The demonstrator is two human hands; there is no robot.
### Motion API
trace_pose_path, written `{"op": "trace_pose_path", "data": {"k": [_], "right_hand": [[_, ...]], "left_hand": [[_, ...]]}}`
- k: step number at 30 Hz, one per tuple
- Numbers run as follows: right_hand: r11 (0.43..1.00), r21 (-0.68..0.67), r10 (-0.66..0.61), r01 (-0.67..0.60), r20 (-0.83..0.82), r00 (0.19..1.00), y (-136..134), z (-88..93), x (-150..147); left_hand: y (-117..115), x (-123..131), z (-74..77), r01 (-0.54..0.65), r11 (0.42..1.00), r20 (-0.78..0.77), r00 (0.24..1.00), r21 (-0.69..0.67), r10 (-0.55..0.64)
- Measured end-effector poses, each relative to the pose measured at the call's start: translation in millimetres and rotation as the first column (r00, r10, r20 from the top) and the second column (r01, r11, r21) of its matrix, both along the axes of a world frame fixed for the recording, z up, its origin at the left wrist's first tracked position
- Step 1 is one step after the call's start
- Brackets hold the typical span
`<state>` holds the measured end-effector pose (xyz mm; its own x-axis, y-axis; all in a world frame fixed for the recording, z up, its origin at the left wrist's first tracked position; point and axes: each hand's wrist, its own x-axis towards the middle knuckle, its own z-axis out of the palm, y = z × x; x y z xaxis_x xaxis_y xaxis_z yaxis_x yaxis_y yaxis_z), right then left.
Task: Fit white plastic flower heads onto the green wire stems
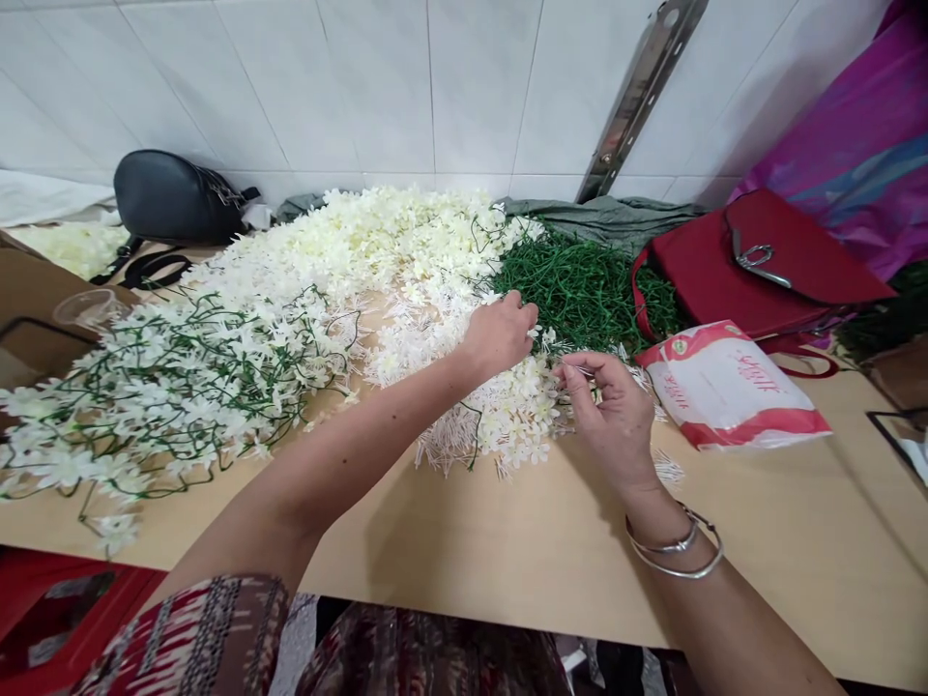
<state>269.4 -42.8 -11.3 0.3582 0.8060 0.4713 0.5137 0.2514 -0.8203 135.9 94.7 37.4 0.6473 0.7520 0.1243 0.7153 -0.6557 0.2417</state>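
My left hand (500, 333) reaches over the heap with its fingers curled down at the edge of the green plastic stems (584, 290). What its fingertips hold, if anything, is hidden. Close by on the right, my right hand (613, 411) pinches thumb against forefinger on something thin and small that I cannot make out. Below and between the hands lie loose white artificial flowers (518, 416) with thin white stalks. Paler cream blossoms (406, 232) are piled behind them. Left of my forearm spread white flowers on green stems (195, 377).
A red bag (761, 256) and a red-and-white tissue pack (736, 387) sit on the right. At the back left stands a black bag (178, 198), near a clear plastic cup (87, 307). The wooden table (464, 561) backs onto a tiled wall (377, 87). A red stool (72, 599) is lower left.
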Motion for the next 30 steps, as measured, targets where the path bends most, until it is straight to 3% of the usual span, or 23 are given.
{"op": "trace_pose_path", "data": {"k": [6, 8, 11, 13, 15, 18, 21, 25, 30], "right_hand": [[1.0, 0.02, -0.011, 0.011, 0.029, 1.0, -2.5, 6.7, -2.0], [1.0, 0.019, 0.005, -0.006, 0.043, 0.999, -5.4, 10.1, -5.3], [0.999, -0.004, 0.042, -0.042, 0.04, 0.998, -11.6, 13.4, -13.1], [0.996, -0.027, 0.083, -0.083, -0.006, 0.997, -16.1, 13.6, -19.8], [0.99, -0.049, 0.126, -0.129, -0.067, 0.99, -20.1, 12.6, -26.3], [0.981, -0.052, 0.18, -0.189, -0.137, 0.974, -23.6, 10.5, -33.6], [0.979, -0.032, 0.193, -0.201, -0.163, 0.968, -24.4, 9.4, -36.4], [0.986, -0.022, 0.159, -0.163, -0.116, 0.98, -24.8, 11.0, -36.2], [0.976, 0.101, 0.191, -0.194, 0.041, 0.981, -27.3, 18.9, -38.9]], "left_hand": [[-3.3, -12.0, 10.4, -0.036, 0.999, 0.08, 0.996, -0.016, 0.037], [-9.1, -27.9, 15.3, -0.036, 0.998, 0.265, 0.963, -0.046, 0.047], [-25.5, -55.6, 19.4, 0.017, 0.967, 0.571, 0.809, -0.256, 0.137], [-40.2, -71.3, 17.9, 0.104, 0.863, 0.661, 0.69, -0.494, 0.296], [-55.6, -82.5, 13.0, 0.209, 0.714, 0.679, 0.563, -0.668, 0.471], [-76.6, -91.2, 3.5, 0.32, 0.531, 0.619, 0.418, -0.785, 0.665], [-92.5, -93.8, -2.8, 0.41, 0.388, 0.535, 0.346, -0.825, 0.771], [-104.1, -92.7, -3.7, 0.508, 0.28, 0.456, 0.263, -0.814, 0.85], [-110.6, -86.8, -3.8, 0.56, 0.242, 0.428, 0.227, -0.792, 0.875]]}}
